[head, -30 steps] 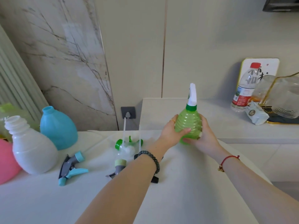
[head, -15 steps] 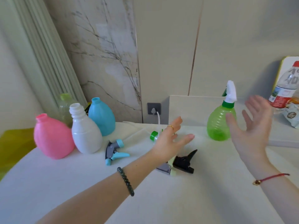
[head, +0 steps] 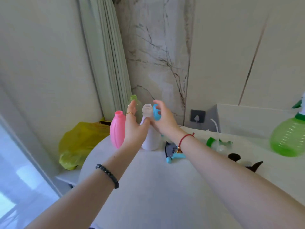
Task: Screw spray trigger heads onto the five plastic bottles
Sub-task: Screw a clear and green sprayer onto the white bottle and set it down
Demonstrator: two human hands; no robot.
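1. The left hand [head: 134, 129] and right hand [head: 162, 121] are spread wide on either side of the white bottle [head: 151, 138]; nothing is gripped.
2. The pink bottle [head: 117, 129] stands just left of it, both uncapped, at the table's [head: 165, 187] far left.
3. A blue trigger head [head: 172, 154] lies just right of the white bottle.
4. The green bottle [head: 288, 138], head fitted, stands far right.

Plastic bottles on a matt white table [head: 156, 187].

Beside the smooth, opaque pink bottle [head: 117, 129]: a matt white bottle [head: 151, 138] with a translucent threaded neck. Behind it: a translucent pale-green bottle [head: 137, 104] and a glossy blue bottle [head: 156, 112]. Far right of it: a ribbed, translucent green bottle [head: 288, 138]. Left of it: a crinkled, glossy yellow plastic bag [head: 79, 142]. Behind: polished veined marble wall panel [head: 156, 55].
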